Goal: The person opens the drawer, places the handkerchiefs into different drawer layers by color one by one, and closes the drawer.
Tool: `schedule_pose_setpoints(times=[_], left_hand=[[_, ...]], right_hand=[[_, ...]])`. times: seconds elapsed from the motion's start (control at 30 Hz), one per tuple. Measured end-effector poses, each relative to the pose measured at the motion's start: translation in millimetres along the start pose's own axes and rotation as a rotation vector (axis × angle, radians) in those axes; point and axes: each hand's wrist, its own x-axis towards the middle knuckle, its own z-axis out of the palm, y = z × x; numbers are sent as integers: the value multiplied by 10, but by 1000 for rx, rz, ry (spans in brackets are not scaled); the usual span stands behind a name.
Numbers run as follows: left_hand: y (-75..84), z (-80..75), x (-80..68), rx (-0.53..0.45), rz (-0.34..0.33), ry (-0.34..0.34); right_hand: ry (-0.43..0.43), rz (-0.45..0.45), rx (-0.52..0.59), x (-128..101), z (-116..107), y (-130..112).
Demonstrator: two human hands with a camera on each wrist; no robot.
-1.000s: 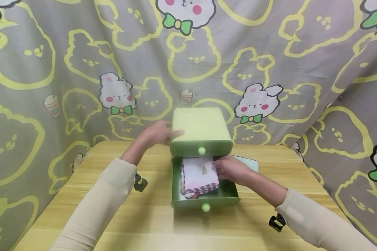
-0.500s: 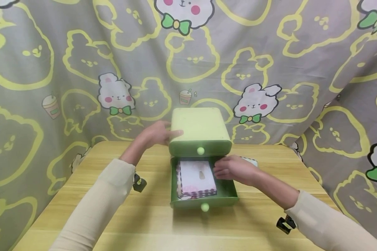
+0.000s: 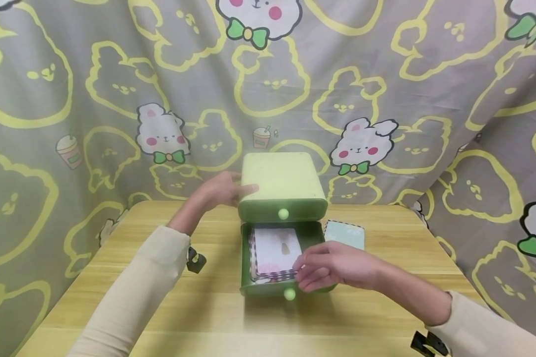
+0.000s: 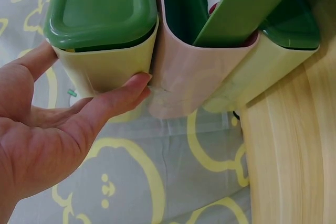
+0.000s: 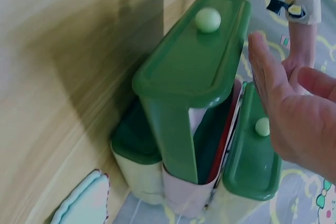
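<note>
A small yellow-topped drawer cabinet (image 3: pixel 282 174) with green drawer fronts stands on the table. Its middle drawer (image 3: pixel 312 238) is pulled out and holds folded white and pink cloths (image 3: pixel 274 250) with checked edges. My left hand (image 3: pixel 221 189) rests on the cabinet's upper left, thumb on top; in the left wrist view its fingers (image 4: pixel 118 94) lie along the side. Above the open drawer's front right corner is my right hand (image 3: pixel 332 265), with nothing in it. The right wrist view shows its fingers extended beside the drawer front (image 5: pixel 191 51).
A folded light blue cloth (image 3: pixel 346 234) with a dark patterned edge lies on the wooden table (image 3: pixel 196 317), right of the cabinet. The top drawer (image 5: pixel 252 140) and bottom drawer (image 5: pixel 137 135) are closed. A patterned grey curtain (image 3: pixel 196 89) hangs behind.
My right hand has drawn out of the drawer, toward its front right corner. The folded cloths now lie flatter, farther left in it. My left hand stays on the cabinet.
</note>
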Motion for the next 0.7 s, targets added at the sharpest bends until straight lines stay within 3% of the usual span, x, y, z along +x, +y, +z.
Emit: schedule_pose_setpoints(times=[0.33,0.5,0.7], left_hand=[[-16,0,17,38,14,10],[-22,-3,25,47,9,10],[-4,-7,14,35,10,9]], right_hand=[[-155,92,-2,-67,142,100],[-168,143,-50,-53,166,212],[-127,218,-80,-5,205,361]])
